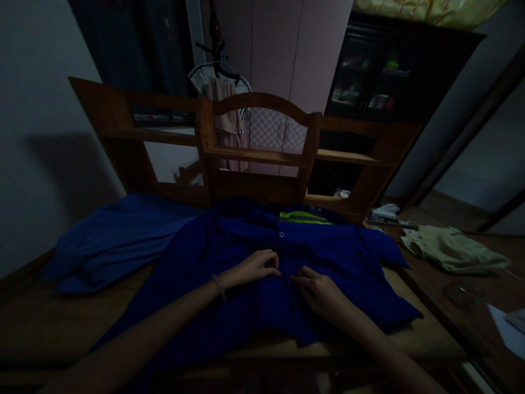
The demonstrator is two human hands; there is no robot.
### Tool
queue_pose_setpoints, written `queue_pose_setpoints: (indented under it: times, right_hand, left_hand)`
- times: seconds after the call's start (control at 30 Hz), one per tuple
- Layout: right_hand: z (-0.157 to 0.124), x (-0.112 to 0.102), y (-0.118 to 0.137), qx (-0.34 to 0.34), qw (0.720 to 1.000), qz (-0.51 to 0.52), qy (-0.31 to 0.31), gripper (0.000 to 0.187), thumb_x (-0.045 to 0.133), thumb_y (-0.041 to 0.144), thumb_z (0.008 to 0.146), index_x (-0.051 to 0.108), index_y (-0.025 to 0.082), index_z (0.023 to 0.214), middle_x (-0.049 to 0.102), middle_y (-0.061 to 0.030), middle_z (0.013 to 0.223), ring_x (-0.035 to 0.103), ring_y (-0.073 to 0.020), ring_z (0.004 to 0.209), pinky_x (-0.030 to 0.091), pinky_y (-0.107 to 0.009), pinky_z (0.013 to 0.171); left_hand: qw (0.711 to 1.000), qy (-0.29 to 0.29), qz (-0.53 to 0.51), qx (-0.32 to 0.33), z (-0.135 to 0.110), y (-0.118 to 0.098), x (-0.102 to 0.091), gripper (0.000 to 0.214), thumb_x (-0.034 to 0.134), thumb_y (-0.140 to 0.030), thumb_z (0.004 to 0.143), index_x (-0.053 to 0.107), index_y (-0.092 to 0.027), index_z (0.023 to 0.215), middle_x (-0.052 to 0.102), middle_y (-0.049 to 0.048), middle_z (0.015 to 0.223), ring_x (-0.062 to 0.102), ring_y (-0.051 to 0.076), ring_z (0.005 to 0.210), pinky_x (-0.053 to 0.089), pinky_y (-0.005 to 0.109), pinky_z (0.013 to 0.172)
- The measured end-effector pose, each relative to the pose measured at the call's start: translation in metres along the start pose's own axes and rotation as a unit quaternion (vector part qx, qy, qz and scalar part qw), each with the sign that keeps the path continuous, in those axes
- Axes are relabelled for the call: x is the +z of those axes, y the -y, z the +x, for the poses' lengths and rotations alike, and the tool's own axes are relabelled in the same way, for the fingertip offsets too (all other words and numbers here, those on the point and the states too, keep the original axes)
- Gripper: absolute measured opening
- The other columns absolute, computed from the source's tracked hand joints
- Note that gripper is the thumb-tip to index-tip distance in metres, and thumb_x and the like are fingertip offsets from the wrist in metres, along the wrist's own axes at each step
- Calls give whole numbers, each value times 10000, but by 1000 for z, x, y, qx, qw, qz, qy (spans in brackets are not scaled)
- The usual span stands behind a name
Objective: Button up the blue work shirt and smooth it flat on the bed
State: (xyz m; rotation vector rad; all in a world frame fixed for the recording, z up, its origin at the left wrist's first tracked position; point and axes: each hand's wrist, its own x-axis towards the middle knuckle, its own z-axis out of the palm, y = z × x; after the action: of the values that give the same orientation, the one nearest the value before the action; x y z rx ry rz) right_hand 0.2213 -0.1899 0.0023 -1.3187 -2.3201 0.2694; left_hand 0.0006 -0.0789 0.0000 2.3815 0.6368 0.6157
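Note:
A dark blue jacket point(328, 246) lies spread on a wooden surface, its front running up the middle, with a round snap button point(281, 235) near the top and a yellow-green reflective strip point(305, 218) behind it. My left hand point(260, 265), a bracelet point(219, 287) on its wrist, has its fingers curled at the left side of the front opening, seeming to pinch the cloth. Across the opening, my right hand point(320, 290) is bent with fingertips pressed together on the other front edge. What exactly lies between the fingertips is too dark to see.
Another blue garment point(123, 235) lies crumpled at the left. Behind stands a wooden shelf headboard point(256, 158). To the right, a lower surface holds a pale folded cloth point(451, 249), a glass dish point(463, 293) and white paper point(506, 328). The room is dim.

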Motion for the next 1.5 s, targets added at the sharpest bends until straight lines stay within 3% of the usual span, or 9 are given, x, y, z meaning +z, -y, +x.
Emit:
queue_pose_setpoints:
  times: [0.2,0.37,0.53,0.67,0.77,0.93,1.2,1.5]
  right_hand:
    - [3,-3,-4,34,995,90,-24,332,421,251,940,584,224,1227,558,-51,867,554,-145,744,425,-243,672]
    - [14,-27,-11,76,966,239,-70,349,488,368,922,591,208,1214,550,-41,922,522,-111,680,416,-214,586]
    - [48,-44,-11,18,971,237,22,275,563,366,883,690,187,1048,605,-61,974,573,-141,778,439,-230,649]
    - [75,-34,-21,-20,975,209,72,240,598,346,861,709,182,998,643,-55,929,598,-156,795,445,-246,688]
    - [84,-20,-31,-14,973,210,89,224,615,351,849,715,189,969,654,-40,879,603,-148,751,445,-242,664]
    - [81,-4,-37,33,967,242,67,187,628,337,839,716,191,916,654,-33,852,612,-147,739,446,-234,639]
    - [80,1,-35,45,965,256,12,138,672,320,806,723,203,859,625,-34,916,590,-144,804,432,-232,663]
    - [77,8,-29,80,963,255,41,161,664,310,801,613,173,868,623,9,742,550,-113,655,405,-208,574]
  left_hand:
    - [995,-69,-58,-41,-3,6,11,243,641,-389,771,620,-162,854,613,11,835,556,131,748,406,223,669]
    - [981,-110,-134,-89,1,10,13,288,661,-427,734,637,-156,828,651,15,793,592,145,747,432,226,662]
    - [948,-88,-268,-148,0,17,16,360,648,-475,730,586,-140,845,650,30,665,592,135,509,424,208,450]
    - [918,-85,-355,-154,-4,20,20,306,654,-405,738,586,-119,823,666,60,666,644,174,552,511,271,520]
    - [907,-116,-368,-170,-5,17,23,234,644,-331,749,592,-112,814,669,63,664,657,182,582,524,285,564]
    - [911,-169,-321,-196,-6,10,28,161,603,-267,769,606,-116,825,666,58,689,656,179,622,504,265,579]
    - [916,-169,-307,-194,-8,7,25,134,597,-216,762,614,-121,856,655,60,799,643,164,754,497,244,667]
    - [921,-170,-304,-174,-10,1,27,174,597,-300,799,596,-141,869,635,33,753,622,145,698,469,233,633]
